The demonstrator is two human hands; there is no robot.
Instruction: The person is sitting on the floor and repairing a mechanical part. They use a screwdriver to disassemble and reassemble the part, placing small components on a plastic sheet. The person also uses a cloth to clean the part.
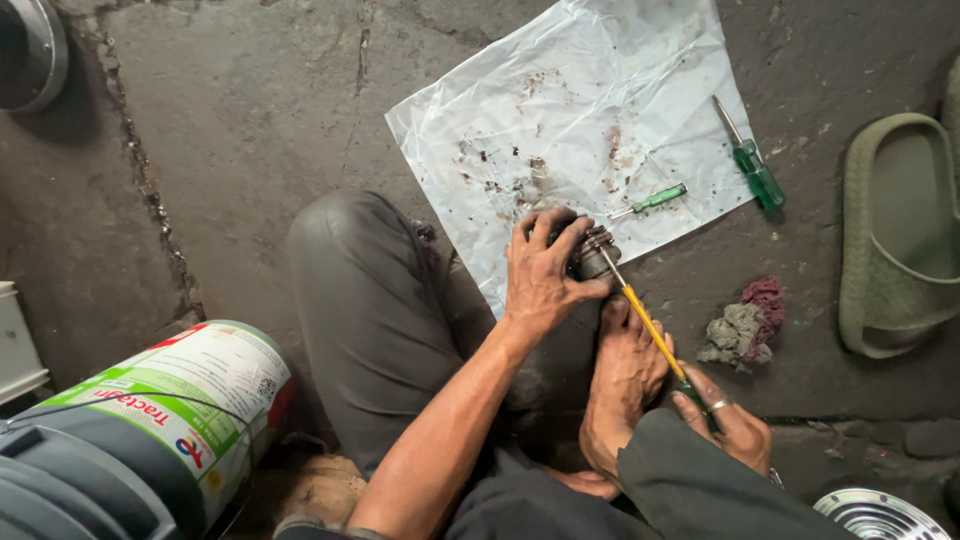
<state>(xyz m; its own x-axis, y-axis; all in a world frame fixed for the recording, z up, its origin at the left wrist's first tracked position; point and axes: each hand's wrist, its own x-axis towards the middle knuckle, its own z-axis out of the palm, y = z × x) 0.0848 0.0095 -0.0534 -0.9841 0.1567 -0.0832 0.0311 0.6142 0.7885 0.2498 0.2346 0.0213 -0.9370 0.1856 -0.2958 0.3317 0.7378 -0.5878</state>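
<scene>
The left hand (pixel 540 280) wraps tightly around a small dark cylindrical metal part (pixel 590 255), pressing it down at the near edge of a stained white plastic sheet (pixel 570 110). The right hand (pixel 735 425) grips a yellow-shafted screwdriver (pixel 650 328), its tip in the part. A large lidded bucket (pixel 190 400) lies at lower left, contents hidden. Two green screwdrivers (pixel 755 170) rest nearby
</scene>
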